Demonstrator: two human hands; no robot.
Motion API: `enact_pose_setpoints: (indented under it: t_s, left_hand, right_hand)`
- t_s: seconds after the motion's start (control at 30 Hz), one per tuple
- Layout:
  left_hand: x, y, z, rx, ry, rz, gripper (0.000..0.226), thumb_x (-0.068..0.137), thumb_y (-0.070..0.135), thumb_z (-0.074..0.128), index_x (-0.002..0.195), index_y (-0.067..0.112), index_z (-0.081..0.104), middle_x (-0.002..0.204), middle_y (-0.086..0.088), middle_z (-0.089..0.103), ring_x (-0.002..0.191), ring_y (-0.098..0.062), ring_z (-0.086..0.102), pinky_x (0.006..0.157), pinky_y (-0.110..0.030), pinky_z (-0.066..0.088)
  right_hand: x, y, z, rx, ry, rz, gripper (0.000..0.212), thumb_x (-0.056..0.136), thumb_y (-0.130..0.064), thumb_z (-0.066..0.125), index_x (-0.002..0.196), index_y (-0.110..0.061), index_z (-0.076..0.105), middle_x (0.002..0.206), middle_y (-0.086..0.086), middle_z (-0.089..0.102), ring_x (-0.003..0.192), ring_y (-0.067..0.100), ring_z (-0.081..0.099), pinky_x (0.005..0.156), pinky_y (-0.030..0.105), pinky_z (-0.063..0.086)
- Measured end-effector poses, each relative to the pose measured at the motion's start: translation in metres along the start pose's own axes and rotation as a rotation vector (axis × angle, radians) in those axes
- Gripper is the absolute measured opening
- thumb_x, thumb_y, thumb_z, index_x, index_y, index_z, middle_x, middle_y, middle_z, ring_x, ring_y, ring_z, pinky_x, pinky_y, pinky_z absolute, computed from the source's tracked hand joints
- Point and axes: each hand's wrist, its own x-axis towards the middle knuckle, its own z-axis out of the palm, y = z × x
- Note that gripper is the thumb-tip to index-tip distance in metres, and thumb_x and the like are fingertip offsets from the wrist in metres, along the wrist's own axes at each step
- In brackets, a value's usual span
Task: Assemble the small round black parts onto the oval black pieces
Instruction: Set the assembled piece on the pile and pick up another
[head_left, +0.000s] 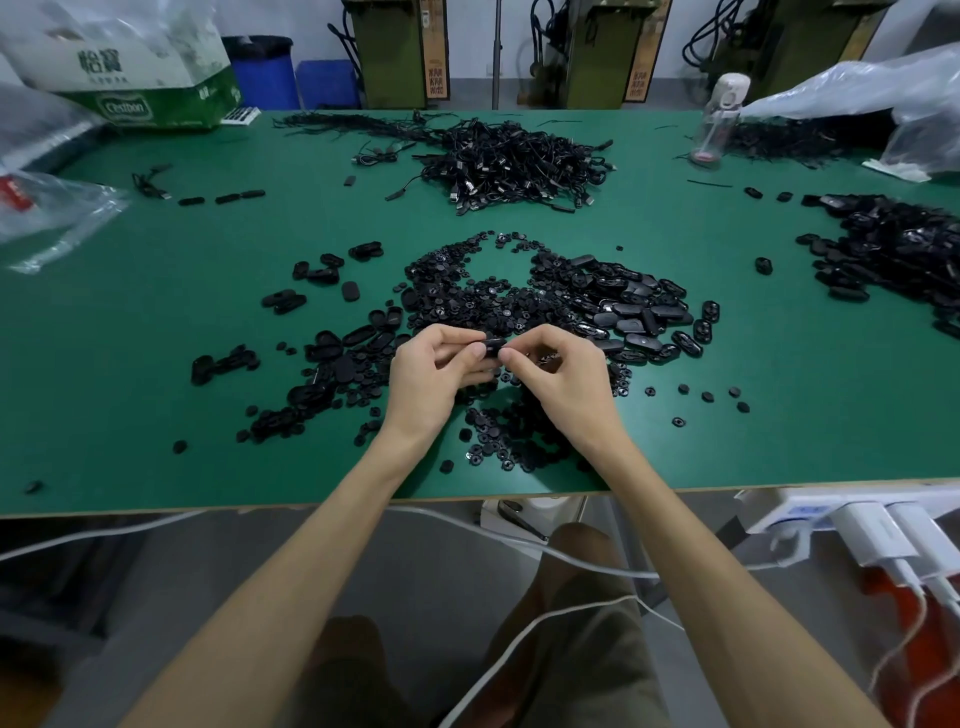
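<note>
Box (156, 98) marked "Cestbon" far left on green table (156, 364). At centre, left hand (431, 374), fingers curled, pinching oval black piece (493, 344) above heap of small round black parts (483, 304); long axis left-to-right. Right hand (563, 374) pinching other end, fingers curled.

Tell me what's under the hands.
Small round black parts on the green table show beneath the left hand and right hand, which pinch an oval black piece. Anything directly below the palms is covered.
</note>
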Motion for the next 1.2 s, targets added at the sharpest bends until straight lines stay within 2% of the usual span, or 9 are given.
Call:
enact_pose_setpoints:
  t_s: [0.17,0.27,0.4,0.67,0.83,1.03,1.2]
  left_hand:
    - [0.0017,-0.0004,-0.002,0.005,0.003,0.025,0.007,0.096,0.001,0.07,0.103,0.003,0.07,0.101,-0.015,0.073,0.09,-0.025,0.078,0.083,-0.031,0.063]
    - [0.0019,-0.0027,-0.0008,0.031,-0.017,0.023,0.009,0.094,0.0,0.072,0.101,0.005,0.072,0.098,-0.018,0.073,0.091,-0.025,0.078,0.084,-0.035,0.064]
    - [0.0016,-0.0034,-0.0016,0.054,-0.019,0.027,0.011,0.091,0.002,0.077,0.1,0.007,0.074,0.092,-0.011,0.078,0.089,-0.024,0.078,0.084,-0.036,0.064]
    - [-0.0005,0.0014,-0.0015,0.098,-0.044,0.053,0.013,0.091,0.003,0.076,0.103,0.005,0.073,0.089,-0.009,0.079,0.084,-0.023,0.078,0.074,-0.03,0.063]
    - [0.0,0.0007,-0.0002,0.185,-0.059,0.085,0.015,0.091,0.003,0.075,0.105,0.005,0.072,0.091,-0.011,0.078,0.084,-0.025,0.077,0.078,-0.038,0.064]
    - [-0.0003,0.0011,0.0009,0.22,-0.091,0.11,0.02,0.095,0.0,0.07,0.114,0.002,0.073,0.095,-0.011,0.078,0.085,-0.019,0.077,0.08,-0.034,0.064]
    - [-0.0006,0.0016,0.0007,0.189,-0.109,0.1,0.021,0.096,-0.003,0.068,0.116,-0.001,0.071,0.097,-0.013,0.078,0.086,-0.022,0.077,0.079,-0.029,0.062]
  right_hand:
    - [0.0003,0.0022,0.0032,-0.044,-0.003,-0.021,0.008,0.094,-0.019,0.075,0.094,-0.011,0.076,0.087,-0.002,0.074,0.08,0.017,0.066,0.076,0.029,0.052]
    - [0.0002,0.0033,0.0059,-0.092,0.008,-0.05,0.007,0.095,-0.019,0.074,0.094,-0.013,0.075,0.087,-0.004,0.071,0.079,0.01,0.063,0.073,0.021,0.049]
    - [-0.0003,0.0042,0.0084,-0.153,-0.001,-0.092,0.006,0.096,-0.019,0.073,0.093,-0.014,0.072,0.087,-0.005,0.067,0.078,0.007,0.058,0.072,0.014,0.043]
    - [0.0001,0.0046,0.0085,-0.202,0.026,-0.069,0.01,0.096,-0.023,0.072,0.09,-0.016,0.071,0.089,-0.006,0.066,0.082,0.012,0.06,0.076,0.031,0.05]
    - [-0.0004,0.0046,0.009,-0.232,0.029,-0.055,0.011,0.096,-0.025,0.072,0.092,-0.015,0.07,0.092,-0.003,0.066,0.082,0.016,0.061,0.077,0.039,0.051]
    - [-0.0004,0.0048,0.0062,-0.19,0.058,-0.05,0.014,0.092,-0.025,0.077,0.089,-0.015,0.067,0.086,-0.006,0.064,0.076,0.009,0.058,0.07,0.026,0.046]
    - [0.0002,0.0046,0.0031,-0.001,0.065,0.038,0.023,0.088,-0.021,0.082,0.1,-0.017,0.062,0.089,-0.008,0.067,0.078,0.004,0.061,0.068,0.014,0.045]
